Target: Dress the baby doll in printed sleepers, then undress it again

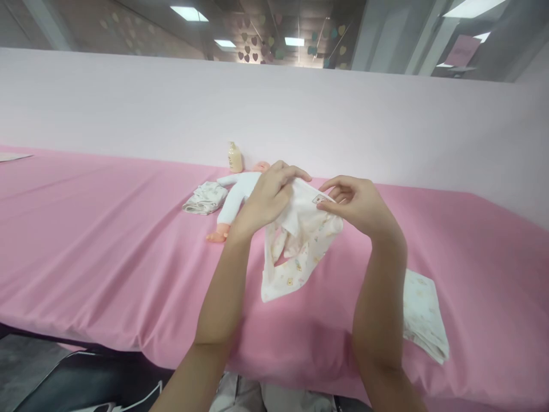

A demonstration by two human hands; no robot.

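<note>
A small white baby garment (311, 240) with a pastel print hangs between my two hands above the pink cover, a small square label near its upper edge. My left hand (274, 191) pinches it at the upper left, with part of the cloth hidden behind the fingers. At the upper right edge, beside the label, my right hand (354, 200) grips it between thumb and fingers. Beyond my left hand a baby doll (234, 200) in a pale blue suit lies on its back, its head partly hidden by that hand.
A folded printed cloth (206, 198) lies left of the doll, and another folded cloth (424, 315) is beside my right forearm. A cream pump bottle (234, 158) stands by the wall. The pink cover (107, 246) has creases. A black chair (86, 380) is at lower left.
</note>
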